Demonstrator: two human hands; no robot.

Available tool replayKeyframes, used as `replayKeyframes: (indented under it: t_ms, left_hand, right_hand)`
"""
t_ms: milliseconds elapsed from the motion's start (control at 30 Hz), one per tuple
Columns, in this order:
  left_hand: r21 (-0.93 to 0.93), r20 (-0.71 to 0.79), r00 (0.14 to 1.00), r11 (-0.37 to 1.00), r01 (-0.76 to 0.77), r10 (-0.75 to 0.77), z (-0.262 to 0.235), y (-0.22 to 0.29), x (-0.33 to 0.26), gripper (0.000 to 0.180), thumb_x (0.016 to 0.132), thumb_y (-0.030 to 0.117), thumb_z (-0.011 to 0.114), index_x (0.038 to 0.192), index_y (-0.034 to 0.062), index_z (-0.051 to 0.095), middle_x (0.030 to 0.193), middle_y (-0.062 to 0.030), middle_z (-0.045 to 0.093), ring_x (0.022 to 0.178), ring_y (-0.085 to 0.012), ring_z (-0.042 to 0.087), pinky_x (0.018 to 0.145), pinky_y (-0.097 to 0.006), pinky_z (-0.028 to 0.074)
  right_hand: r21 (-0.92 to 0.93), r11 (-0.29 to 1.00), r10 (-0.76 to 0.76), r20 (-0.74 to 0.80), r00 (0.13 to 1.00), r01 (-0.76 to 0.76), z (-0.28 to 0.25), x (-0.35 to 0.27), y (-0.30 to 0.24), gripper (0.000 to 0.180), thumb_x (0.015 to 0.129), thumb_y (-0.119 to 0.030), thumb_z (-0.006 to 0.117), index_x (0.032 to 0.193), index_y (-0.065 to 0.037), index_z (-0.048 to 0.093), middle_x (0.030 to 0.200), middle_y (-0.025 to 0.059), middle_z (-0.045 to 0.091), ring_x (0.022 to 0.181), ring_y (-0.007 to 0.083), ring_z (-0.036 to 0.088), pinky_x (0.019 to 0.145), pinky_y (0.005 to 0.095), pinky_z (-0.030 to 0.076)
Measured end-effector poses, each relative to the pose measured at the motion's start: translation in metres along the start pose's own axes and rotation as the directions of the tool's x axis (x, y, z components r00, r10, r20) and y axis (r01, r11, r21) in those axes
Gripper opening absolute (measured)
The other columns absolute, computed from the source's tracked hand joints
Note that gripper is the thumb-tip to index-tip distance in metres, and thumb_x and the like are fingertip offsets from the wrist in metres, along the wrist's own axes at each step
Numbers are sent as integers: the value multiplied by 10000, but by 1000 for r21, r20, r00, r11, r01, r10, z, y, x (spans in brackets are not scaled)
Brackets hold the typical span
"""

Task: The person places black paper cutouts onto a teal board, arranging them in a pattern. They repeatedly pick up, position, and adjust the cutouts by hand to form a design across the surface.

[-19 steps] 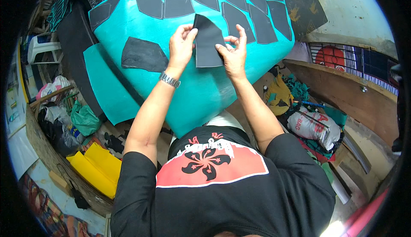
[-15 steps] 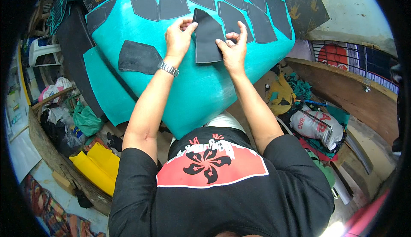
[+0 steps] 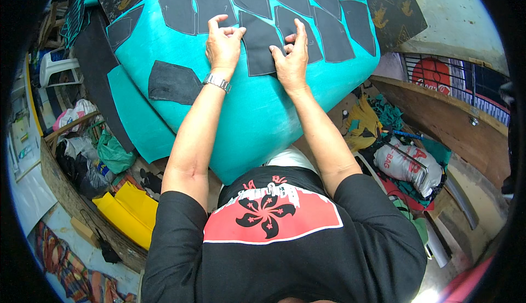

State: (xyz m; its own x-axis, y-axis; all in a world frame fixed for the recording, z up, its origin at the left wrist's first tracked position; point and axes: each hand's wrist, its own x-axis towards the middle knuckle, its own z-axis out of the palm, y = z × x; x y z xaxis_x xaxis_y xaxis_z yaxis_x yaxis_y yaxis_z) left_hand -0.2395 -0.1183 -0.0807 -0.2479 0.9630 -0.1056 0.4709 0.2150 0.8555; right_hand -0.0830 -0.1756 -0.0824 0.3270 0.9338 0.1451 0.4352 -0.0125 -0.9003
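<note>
Between both hands [image 3: 257, 48], dark cutout's [image 3: 262, 43] edges.

cut piece [image 3: 262, 43] on sheet [image 3: 257, 111], between both hands

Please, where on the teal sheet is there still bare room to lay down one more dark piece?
The teal sheet is bare below both hands, down to its near edge, and between the loose dark piece and the left hand. The top is crowded: the dark piece under the fingers and the right hand adjoin a close row.
</note>
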Motion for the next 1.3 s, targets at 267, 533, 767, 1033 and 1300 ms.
replayKeyframes:
  t_ms: [267,533,767,1033,1300]
  left_hand:
    - [136,-8,1000,990,31,-30,0,4,3,559,782,273,840,1244,137,557,899,-17,768,830,-225,717,756,-405,525]
    - [254,15,997,964,-74,72,0,3,2,560,781,298,839,1253,170,567,966,-26,706,869,-246,695,759,-429,534]
    - [370,71,960,887,-277,270,3,7,-12,743,743,411,865,1365,159,547,1162,-88,572,923,-233,634,815,-409,538]
    - [10,458,613,685,-728,644,-30,4,-42,790,708,413,866,1389,143,572,1450,-120,547,1388,-305,470,1124,-474,387]
    - [-239,340,714,790,-564,613,-34,6,-19,292,881,-20,665,1160,56,711,1126,-119,733,1066,-319,702,943,-351,556]
  right_hand:
    - [-21,1000,17,-13,1000,-17,1,1,-1,934,729,55,810,1531,-122,366,1073,83,496,825,139,476,742,271,496]
    - [-237,971,32,50,998,-19,-1,13,-6,1023,724,48,794,1576,-131,258,1105,144,524,826,182,560,747,349,538]
    - [288,912,271,107,957,-291,-19,-5,-16,1052,776,112,714,1596,-160,112,1266,199,439,720,142,645,514,262,544]
    - [460,793,389,123,913,-400,-18,9,-19,1071,773,122,734,1582,-167,94,1271,229,449,706,172,675,460,270,538]
    - [318,871,330,188,925,-375,-32,40,-9,922,804,-48,805,1553,-89,268,1104,184,589,566,165,649,454,283,521]
